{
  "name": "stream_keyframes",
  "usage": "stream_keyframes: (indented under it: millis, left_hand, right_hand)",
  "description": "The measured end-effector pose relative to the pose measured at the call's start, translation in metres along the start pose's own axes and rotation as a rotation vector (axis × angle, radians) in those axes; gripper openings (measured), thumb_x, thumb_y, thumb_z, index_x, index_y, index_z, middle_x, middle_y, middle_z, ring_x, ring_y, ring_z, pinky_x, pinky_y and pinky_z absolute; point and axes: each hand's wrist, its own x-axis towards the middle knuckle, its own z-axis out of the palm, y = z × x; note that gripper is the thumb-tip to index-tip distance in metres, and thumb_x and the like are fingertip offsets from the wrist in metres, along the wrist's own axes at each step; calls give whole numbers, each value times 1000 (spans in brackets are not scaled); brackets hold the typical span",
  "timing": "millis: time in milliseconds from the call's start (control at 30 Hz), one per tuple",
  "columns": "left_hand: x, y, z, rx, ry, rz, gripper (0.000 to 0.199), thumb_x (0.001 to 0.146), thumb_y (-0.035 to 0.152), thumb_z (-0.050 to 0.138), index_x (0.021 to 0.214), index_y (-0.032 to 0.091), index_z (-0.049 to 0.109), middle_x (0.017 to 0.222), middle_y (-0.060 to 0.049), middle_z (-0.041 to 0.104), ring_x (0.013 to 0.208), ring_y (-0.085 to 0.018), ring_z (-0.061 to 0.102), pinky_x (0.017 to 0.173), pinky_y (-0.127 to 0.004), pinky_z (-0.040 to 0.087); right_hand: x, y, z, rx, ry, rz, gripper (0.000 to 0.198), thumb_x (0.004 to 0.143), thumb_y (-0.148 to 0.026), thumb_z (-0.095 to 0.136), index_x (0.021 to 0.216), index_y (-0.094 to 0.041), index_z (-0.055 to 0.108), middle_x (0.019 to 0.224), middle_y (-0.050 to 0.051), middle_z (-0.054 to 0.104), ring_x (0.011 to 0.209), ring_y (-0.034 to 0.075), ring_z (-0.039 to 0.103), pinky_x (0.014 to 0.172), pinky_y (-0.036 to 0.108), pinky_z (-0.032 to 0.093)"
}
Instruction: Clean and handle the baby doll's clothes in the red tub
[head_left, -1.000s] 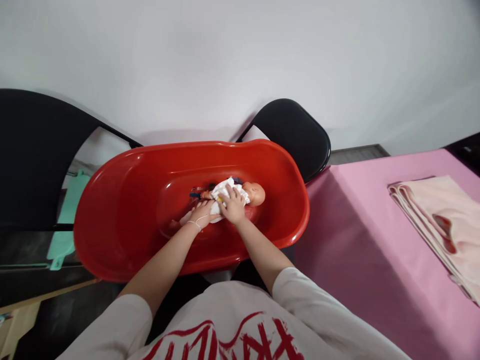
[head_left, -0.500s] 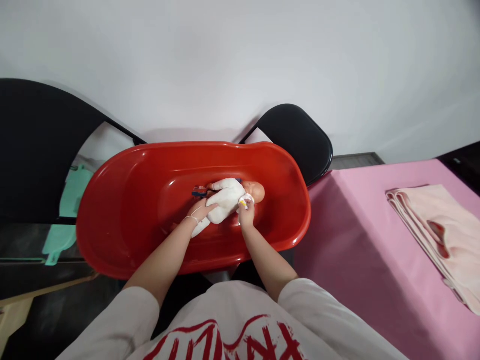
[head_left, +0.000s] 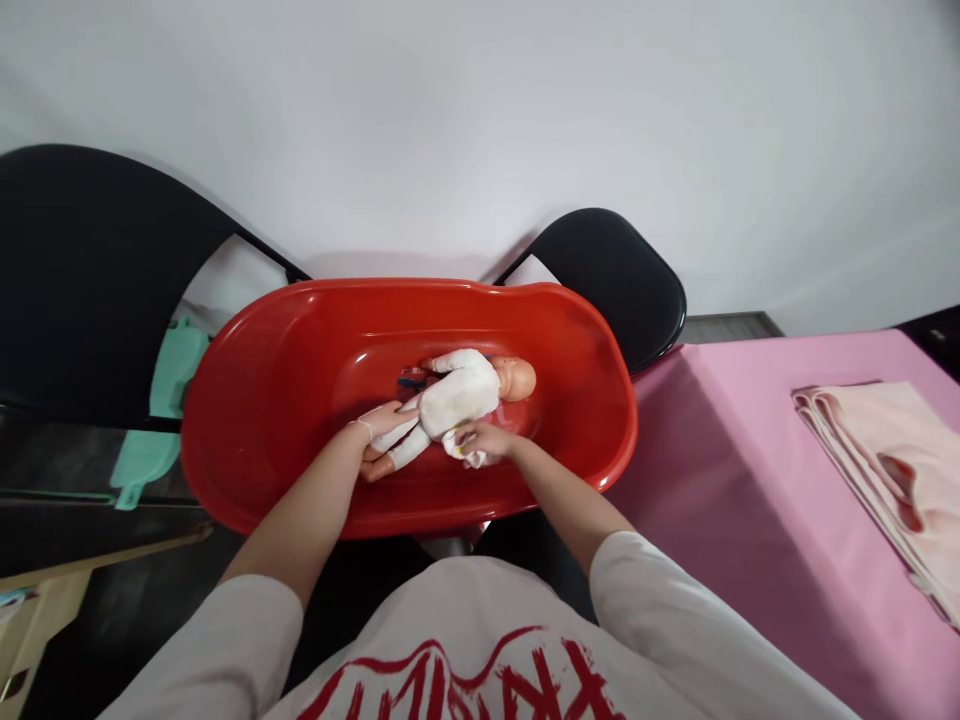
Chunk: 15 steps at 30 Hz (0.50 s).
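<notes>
Nearest you, your left hand (head_left: 384,420) lies with fingers stretched along the doll's (head_left: 454,400) legs, resting on them rather than closed round them. Your right hand (head_left: 484,440) sits just beside the doll's near flank, curled loosely around a small white cloth (head_left: 471,458) with a bit of yellow on it; whether you pinch it or only cover it, I cannot tell.

The doll lies on its back in the middle of the red tub (head_left: 247,420), head toward your right, white body slightly tilted, something dark and blue half hidden beyond it. The tub seems to be perched on the seats of two black chairs (head_left: 622,280), not on a counter.

That is the main risk, in my judgement: lean on the near rim and the tub could tip or slide off its support. The doll is only steadied from above, so a push from the cloth could roll it away from your open left hand.

Farther right, a pink-covered bed (head_left: 750,520) carries a folded towel (head_left: 877,450). It is well apart from the tub, so a long reach for it would leave the doll unheld.
</notes>
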Motion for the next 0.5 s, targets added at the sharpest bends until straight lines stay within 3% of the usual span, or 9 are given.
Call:
stream_keyframes:
  millis: [100,167,267,333,400,500]
  left_hand:
    - [-10,-31,-18,99,-120,-98,66,87,68,58,129,17,61,109,-13,76,77,-24,72,58,-29,51]
    - [-16,-43,-20,54,-156,-78,60,90,59,56,130,15,58,99,-11,76,69,-22,70,54,-28,48]
    - [-19,-44,-13,50,-113,-72,54,91,55,55,129,16,58,99,-9,76,73,-22,71,57,-28,49]
    - [-18,-37,-9,155,-36,-86,51,91,57,55,124,19,61,103,-8,76,81,-23,72,67,-31,51]
    - [-18,-29,-7,255,19,-100,50,90,61,53,120,21,63,107,-7,76,87,-24,72,77,-35,51]
    - [-18,-26,-7,297,35,-101,52,90,63,51,118,22,63,112,-8,76,93,-27,72,81,-37,50]
  right_hand:
    - [-16,1,-34,244,250,-124,44,72,-36,72,109,-14,64,92,5,68,75,18,64,67,26,51]
    - [-18,-2,-51,292,596,-232,50,72,-40,74,112,-17,56,100,5,66,84,19,65,75,30,54]
    - [-8,-10,-58,231,1229,-343,59,74,-45,75,117,-19,44,116,10,59,102,20,62,94,36,52]
    - [5,-17,-49,202,1481,-313,61,77,-49,74,117,-17,41,124,15,53,109,21,58,101,36,49]
    - [18,-22,-30,181,1507,-245,58,83,-55,68,117,-15,42,126,18,50,110,23,56,102,37,49]
    - [33,-22,2,-16,1381,-231,55,91,-56,59,125,-13,49,138,21,45,124,28,50,111,42,42]
